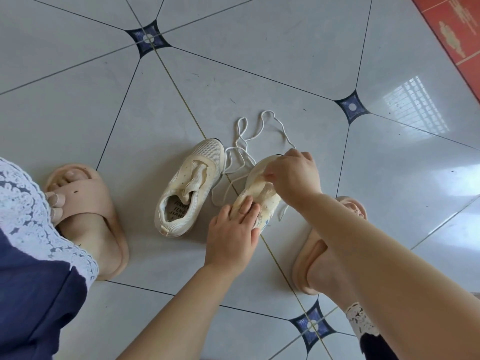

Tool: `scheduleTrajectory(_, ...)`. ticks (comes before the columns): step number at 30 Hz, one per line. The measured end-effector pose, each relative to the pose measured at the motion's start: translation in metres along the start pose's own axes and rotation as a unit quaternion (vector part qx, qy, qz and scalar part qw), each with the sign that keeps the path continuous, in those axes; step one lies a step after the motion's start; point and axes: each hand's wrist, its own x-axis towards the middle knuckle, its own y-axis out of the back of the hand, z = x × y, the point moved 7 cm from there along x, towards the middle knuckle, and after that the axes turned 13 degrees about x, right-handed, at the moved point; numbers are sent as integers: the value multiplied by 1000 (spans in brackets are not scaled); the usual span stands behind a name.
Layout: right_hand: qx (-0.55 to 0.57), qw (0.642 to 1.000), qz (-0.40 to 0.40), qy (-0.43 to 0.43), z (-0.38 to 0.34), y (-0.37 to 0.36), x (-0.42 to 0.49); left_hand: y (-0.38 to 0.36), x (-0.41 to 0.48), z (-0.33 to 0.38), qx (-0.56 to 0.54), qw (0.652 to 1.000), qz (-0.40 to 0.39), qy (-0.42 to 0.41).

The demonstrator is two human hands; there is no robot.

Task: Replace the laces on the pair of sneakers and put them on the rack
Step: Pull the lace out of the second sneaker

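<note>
at the left edge of the frame a foot in a pink slide (85, 211) stands flat on the tiled floor (259, 61), beneath a navy skirt (39, 268) with a lace hem. the stance looks like a low squat over the work. just left of centre the bare sneaker (189, 188) lies with its opening toward the camera. it has empty eyelets and a loose tongue, and seems to be parked there until its turn comes. above and between the two shoes the white lace (249, 141) trails in loops across the tile, one strand running down into the held sneaker (259, 188). the left hand (233, 229) grips that shoe's heel end, fingers curled over the collar, probably to pin it against the pull of threading. the right hand (293, 175) hovers over the forefoot with fingertips pinched together at the eyelet row, apparently on the lace, though the pinch itself is too small to read surely. right of it a second slide (319, 250) shows behind the forearm. a strip of red tiles (454, 35) fills the upper right corner. no rack is in view.
</note>
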Motion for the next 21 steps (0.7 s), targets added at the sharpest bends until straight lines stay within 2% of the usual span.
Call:
scheduleTrajectory(1,89,993,35,-65,10,10,1,0,-1,-1,-2,1000,3,1)
scheduleTrajectory(2,201,964,88,-150,27,24,2,-1,-1,-2,-5,1000,4,2)
scheduleTrajectory(4,399,836,242,-288,66,55,-4,-2,-2,-3,-7,1000,-3,2)
scheduleTrajectory(5,444,778,296,-332,80,66,-11,-3,-2,-3,-8,1000,-11,2)
scheduleTrajectory(6,455,746,322,-364,90,70,-18,-4,-2,-3,-12,1000,-19,1)
scheduleTrajectory(7,445,741,319,-388,94,68,-22,-5,-1,-2,-16,1000,-23,1)
scheduleTrajectory(8,427,756,295,-399,96,62,-23,-4,-1,-2,-17,1000,-17,1)
scheduleTrajectory(9,401,786,249,-399,95,52,-22,-2,-1,-2,-16,1000,-9,3)
scheduleTrajectory(10,353,831,188,-386,92,41,-18,-1,-1,-2,-14,1000,-3,6)
scheduleTrajectory(12,211,922,90,-311,75,27,-9,0,1,-1,-12,1000,1,4)
scheduleTrajectory(14,123,974,47,-184,46,18,-3,0,0,-1,-8,1000,7,0)
scheduleTrajectory(16,60,997,22,-50,16,6,0,-1,-1,-1,0,1000,5,1)
scheduleTrajectory(17,23,1000,9,-12,6,0,0,-1,-1,-1,4,1000,5,3)
scheduleTrajectory(21,-96,993,-13,67,-9,-2,2,-1,-1,-1,6,1000,16,2)
